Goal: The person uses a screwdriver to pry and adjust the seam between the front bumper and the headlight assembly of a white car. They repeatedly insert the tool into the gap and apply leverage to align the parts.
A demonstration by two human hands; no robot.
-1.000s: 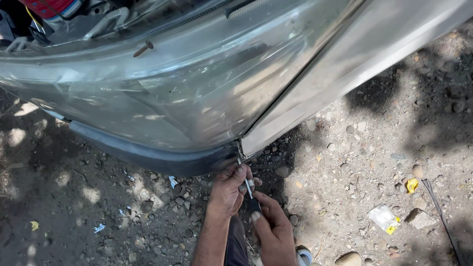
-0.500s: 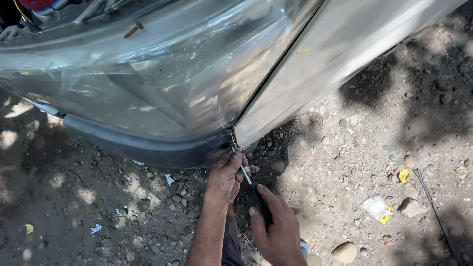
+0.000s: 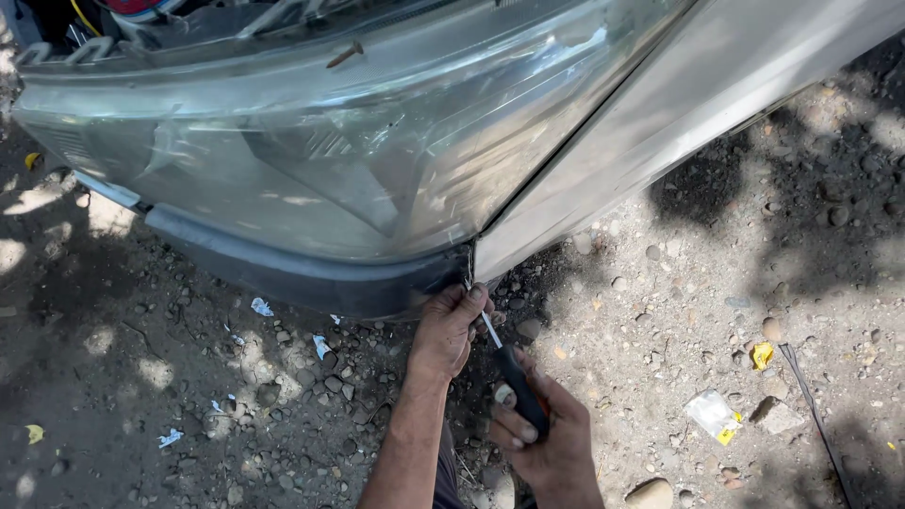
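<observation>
car front (image 3: 311,141): filling the upper frame, 10 to 2 o'clock; grey, dusty, in dappled shade.
headlamp lens (image 3: 377,160): sitting at centre-top, clear plastic, meeting the body panel at a diagonal seam.
body panel (image 3: 660,123): running from 1 o'clock down to the seam's low end.
bumper strip (image 3: 283,269): dark band curving under the lens, ending at the seam corner.
ground (image 3: 707,330): gravel and dirt, littered with paper scraps; a yellow-white wrapper (image 3: 714,415) lying at 4 o'clock.
left hand (image 3: 448,330): just below centre, forearm coming up from 6 o'clock; fingers curling shut around the screwdriver's metal shaft near the seam corner, knuckles touching the bumper strip's end.
right hand (image 3: 537,434): at 5 o'clock, wrapping closed around the dark handle, thumb lying along it, wrist cocked so the tool is angling up toward 11 o'clock.
screwdriver (image 3: 509,372): spanning both hands; tip sitting at the seam's low corner, exact contact point hidden by the left fingers.
risk 1: tip slipping out and scratching or cracking the lens, likely if the push is going off-axis.
risk 2: left fingers sitting right beside the tip, so a slip is jabbing them.
risk 3: prying too hard is bending the panel edge or snapping a hidden clip.
</observation>
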